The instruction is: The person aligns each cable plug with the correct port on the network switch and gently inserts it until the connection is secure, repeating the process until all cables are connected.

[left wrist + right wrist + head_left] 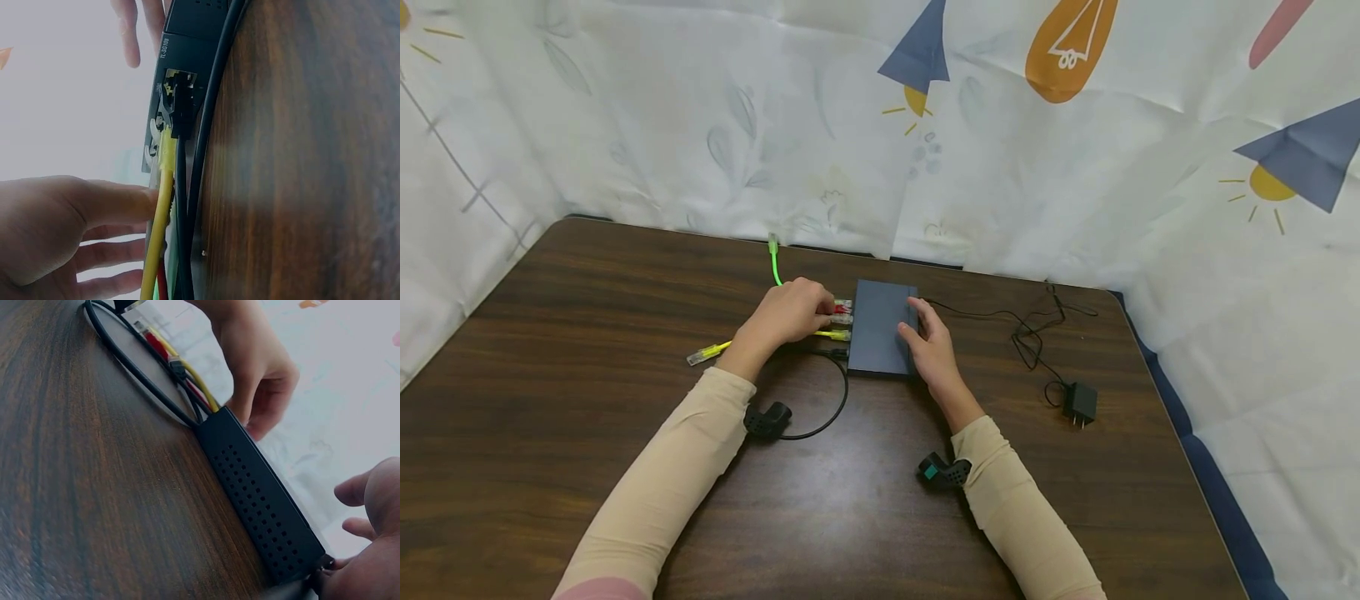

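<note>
A dark blue-grey network switch (pixel 883 327) lies on the table, several network cables plugged into its left side. My left hand (pixel 795 310) is at those ports, its thumb and fingers pinching a network cable beside the red plug (pixel 843 307). Nearer to me are a yellow cable (pixel 164 187) and a black cable (pixel 181 115), both plugged in. My right hand (pixel 934 346) is at the switch's right edge, thumb and forefinger extended over it. In the right wrist view its fingertips are close to the switch's vented end, with the thumb raised clear.
A thin black power cord (pixel 1026 333) runs right from the switch to a power adapter (pixel 1080 403). A green cable's free plug (pixel 772 243) points to the table's back edge. A yellow plug (pixel 703 355) lies left. A printed white curtain (pixel 820 125) hangs behind the table.
</note>
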Demonstrator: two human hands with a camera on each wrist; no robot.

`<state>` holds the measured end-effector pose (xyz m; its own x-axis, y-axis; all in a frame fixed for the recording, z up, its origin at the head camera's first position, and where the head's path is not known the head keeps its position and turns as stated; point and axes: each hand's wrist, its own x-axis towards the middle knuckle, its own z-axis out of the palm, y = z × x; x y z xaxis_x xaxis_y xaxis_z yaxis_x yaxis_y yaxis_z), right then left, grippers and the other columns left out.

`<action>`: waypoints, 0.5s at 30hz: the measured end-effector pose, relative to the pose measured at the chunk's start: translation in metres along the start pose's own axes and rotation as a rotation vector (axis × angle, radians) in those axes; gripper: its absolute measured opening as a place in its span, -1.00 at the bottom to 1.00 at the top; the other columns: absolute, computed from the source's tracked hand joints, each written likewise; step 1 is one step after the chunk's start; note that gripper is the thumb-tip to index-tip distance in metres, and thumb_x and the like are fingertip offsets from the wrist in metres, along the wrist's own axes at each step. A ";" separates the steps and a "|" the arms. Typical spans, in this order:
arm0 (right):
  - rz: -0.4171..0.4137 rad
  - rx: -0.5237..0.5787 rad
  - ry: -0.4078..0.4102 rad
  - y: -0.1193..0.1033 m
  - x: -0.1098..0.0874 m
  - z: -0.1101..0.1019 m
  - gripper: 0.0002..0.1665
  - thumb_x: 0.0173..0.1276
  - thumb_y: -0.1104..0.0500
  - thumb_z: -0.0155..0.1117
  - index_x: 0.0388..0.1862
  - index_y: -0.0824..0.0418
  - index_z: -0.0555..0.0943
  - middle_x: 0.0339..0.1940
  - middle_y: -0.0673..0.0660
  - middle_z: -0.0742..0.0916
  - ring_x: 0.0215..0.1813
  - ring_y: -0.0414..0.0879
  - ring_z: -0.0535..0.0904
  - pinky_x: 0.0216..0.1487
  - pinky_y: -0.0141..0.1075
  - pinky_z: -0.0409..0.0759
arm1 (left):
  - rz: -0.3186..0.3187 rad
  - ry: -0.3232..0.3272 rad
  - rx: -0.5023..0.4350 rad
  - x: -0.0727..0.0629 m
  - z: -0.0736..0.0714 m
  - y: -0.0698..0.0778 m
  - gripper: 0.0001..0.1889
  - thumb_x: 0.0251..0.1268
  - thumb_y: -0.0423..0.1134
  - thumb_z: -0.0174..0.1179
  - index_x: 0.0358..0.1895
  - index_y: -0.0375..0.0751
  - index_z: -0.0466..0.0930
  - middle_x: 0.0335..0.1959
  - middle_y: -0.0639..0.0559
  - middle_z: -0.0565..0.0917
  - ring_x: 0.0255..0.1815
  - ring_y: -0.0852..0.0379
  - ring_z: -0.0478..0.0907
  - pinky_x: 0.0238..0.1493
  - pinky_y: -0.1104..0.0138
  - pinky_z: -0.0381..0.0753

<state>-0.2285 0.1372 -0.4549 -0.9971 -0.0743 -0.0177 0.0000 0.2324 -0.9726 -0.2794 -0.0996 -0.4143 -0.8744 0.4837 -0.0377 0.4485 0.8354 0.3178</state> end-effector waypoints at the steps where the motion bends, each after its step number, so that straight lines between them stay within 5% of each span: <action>1: 0.000 -0.002 -0.001 0.000 0.000 0.000 -0.39 0.50 0.15 0.07 0.49 0.10 0.24 0.59 0.08 0.17 0.62 -0.05 -0.03 0.58 -0.10 0.02 | -0.001 -0.005 0.000 -0.001 -0.001 0.000 -0.84 0.32 -0.22 0.22 -0.46 -0.07 0.67 -0.49 0.04 0.62 -0.52 0.09 0.47 -0.49 0.26 0.41; 9: 0.000 -0.016 -0.014 0.000 -0.001 0.003 -0.39 0.50 0.15 0.08 0.48 0.09 0.25 0.62 0.11 0.03 0.64 -0.04 -0.17 0.59 -0.03 -0.06 | 0.005 0.016 -0.008 -0.003 -0.001 -0.002 -0.75 0.32 -0.30 0.20 -0.57 -0.12 0.63 -0.64 0.04 0.47 -0.60 0.12 0.32 -0.55 0.31 0.25; 15: 0.004 -0.032 -0.023 0.000 -0.001 0.004 -0.37 0.49 0.12 0.10 0.49 0.09 0.24 0.63 0.10 0.01 0.64 -0.01 -0.17 0.57 0.02 -0.05 | 0.007 0.030 -0.008 -0.003 0.000 0.000 -0.77 0.31 -0.33 0.19 -0.55 -0.11 0.66 -0.58 0.03 0.55 -0.60 0.11 0.35 -0.54 0.30 0.29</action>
<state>-0.2274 0.1335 -0.4563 -0.9951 -0.0953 -0.0276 0.0015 0.2635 -0.9647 -0.2768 -0.1009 -0.4138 -0.8766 0.4811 -0.0069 0.4530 0.8300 0.3255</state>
